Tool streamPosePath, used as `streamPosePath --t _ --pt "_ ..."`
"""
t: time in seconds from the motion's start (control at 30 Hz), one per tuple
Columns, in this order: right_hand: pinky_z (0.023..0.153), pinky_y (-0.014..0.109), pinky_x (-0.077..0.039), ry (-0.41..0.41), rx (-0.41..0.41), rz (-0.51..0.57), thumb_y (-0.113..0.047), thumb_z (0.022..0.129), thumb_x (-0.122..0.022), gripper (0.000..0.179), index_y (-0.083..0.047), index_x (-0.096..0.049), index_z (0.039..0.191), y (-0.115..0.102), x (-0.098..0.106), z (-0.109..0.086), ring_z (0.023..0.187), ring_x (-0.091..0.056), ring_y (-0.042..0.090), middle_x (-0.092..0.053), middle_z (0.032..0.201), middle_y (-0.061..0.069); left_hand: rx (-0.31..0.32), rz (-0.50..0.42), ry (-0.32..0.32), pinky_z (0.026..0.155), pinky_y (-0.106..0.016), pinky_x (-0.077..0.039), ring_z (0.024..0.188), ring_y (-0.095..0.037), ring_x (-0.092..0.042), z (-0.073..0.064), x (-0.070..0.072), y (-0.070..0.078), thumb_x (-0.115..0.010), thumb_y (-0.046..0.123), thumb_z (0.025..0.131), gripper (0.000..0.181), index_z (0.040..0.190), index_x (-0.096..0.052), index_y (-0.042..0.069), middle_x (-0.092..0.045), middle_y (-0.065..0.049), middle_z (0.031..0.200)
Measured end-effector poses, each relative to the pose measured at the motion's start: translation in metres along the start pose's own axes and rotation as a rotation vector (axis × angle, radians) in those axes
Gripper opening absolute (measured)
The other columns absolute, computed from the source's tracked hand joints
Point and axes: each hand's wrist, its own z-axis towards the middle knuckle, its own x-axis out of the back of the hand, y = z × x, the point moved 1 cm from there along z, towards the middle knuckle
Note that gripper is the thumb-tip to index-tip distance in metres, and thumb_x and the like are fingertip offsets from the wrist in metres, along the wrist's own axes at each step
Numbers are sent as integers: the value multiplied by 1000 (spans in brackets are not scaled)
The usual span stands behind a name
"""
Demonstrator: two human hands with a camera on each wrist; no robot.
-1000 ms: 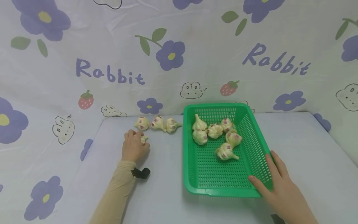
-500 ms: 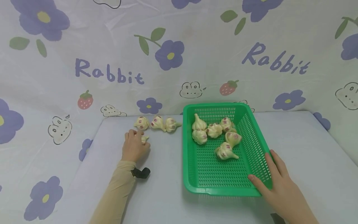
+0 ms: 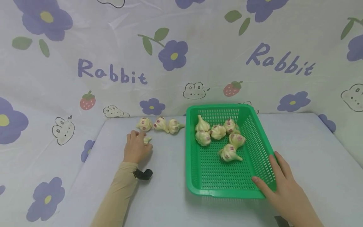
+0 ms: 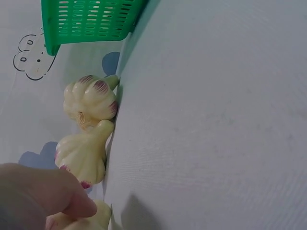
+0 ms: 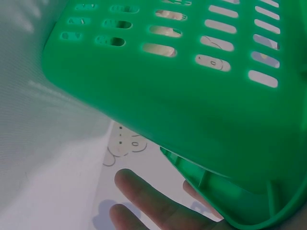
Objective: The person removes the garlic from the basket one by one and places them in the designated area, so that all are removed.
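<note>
Noted behind the pale table, a white backdrop printed in purple and green. Found near the table's far left corner, clamped in the fingers of the left hand: one garlic, just short of three bulbs along the far edge. Recorded to their right: a green basket with more bulbs toward its far end, gripped at the near right corner by the right hand, thumb inside, fingers outside.

Left of the green perforated plastic basket, the left hand bends its fingers, its forearm in a beige fabric sleeve; the right hand straddles the basket's near right corner.
</note>
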Motion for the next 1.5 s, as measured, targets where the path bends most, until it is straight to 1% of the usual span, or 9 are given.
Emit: streamPosePath --t 0.2,0.37,0.63,0.8,0.93,1.1,1.17,1.33,1.5 --pt "83 76 -46 4 1 -11 -52 101 -62 98 0 -10 166 1 0 0 130 -46 60 -10 171 26 12 -26 7 93 -56 -50 122 -44 -45 3 -3 0 -66 14 85 48 130 -61 -1 -49 -27 128" --pt "85 77 -46 2 -4 -5 -52 101 -62 98 0 -10 166 2 1 -2 130 -46 60 -10 171 26 16 -67 33 93 -57 -50 124 -44 -44 5 -5 -1 -65 13 85 55 138 -57 -1 -47 -26 131" --pt "82 76 -47 27 10 -10 -50 100 -64 97 1 -13 165 1 1 -3 127 -49 59 -13 170 26 -31 -60 64 93 -57 -48 122 -44 -44 5 -2 -1 -68 19 85 62 142 -56 0 -47 -26 132" --pt "81 75 -48 25 9 -8 -51 100 -63 97 0 -13 165 1 1 -2 126 -50 59 -13 170 26 -94 -53 130 88 -59 -49 122 -46 -46 3 7 7 -72 23 86 57 137 -60 1 -48 -26 132" --pt "81 74 -48 17 8 -2 -51 101 -63 96 0 -13 166 0 2 -2 126 -50 59 -12 170 26 -152 -84 182 87 -59 -48 122 -46 -46 -4 24 21 -73 23 87 51 132 -61 1 -48 -25 133" --pt "82 73 -49 -24 -7 -5 -53 102 -60 98 0 -9 166 -2 3 -1 127 -49 60 -8 171 26 -254 -145 264 95 -57 -47 121 -46 -47 -16 53 45 -76 20 87 49 129 -63 0 -50 -26 132" --pt "82 72 -49 -32 -11 -11 -55 102 -59 98 0 -9 166 -3 3 0 128 -49 60 -7 172 26 -284 -174 276 99 -55 -46 123 -45 -46 -21 62 55 -76 19 87 49 130 -63 0 -50 -25 133" --pt "82 72 -50 -23 -15 -19 -55 101 -59 99 1 -10 165 -5 3 1 128 -50 59 -8 171 26 -354 -228 265 101 -52 -47 126 -39 -44 -30 78 80 -77 21 88 48 131 -64 3 -49 -21 137" --pt "81 71 -51 -17 -14 -13 -55 101 -60 99 1 -9 166 -4 2 0 126 -51 60 -7 172 24 -464 -265 294 106 -51 -46 130 -37 -43 -35 93 106 -76 20 89 46 131 -64 5 -49 -19 138"
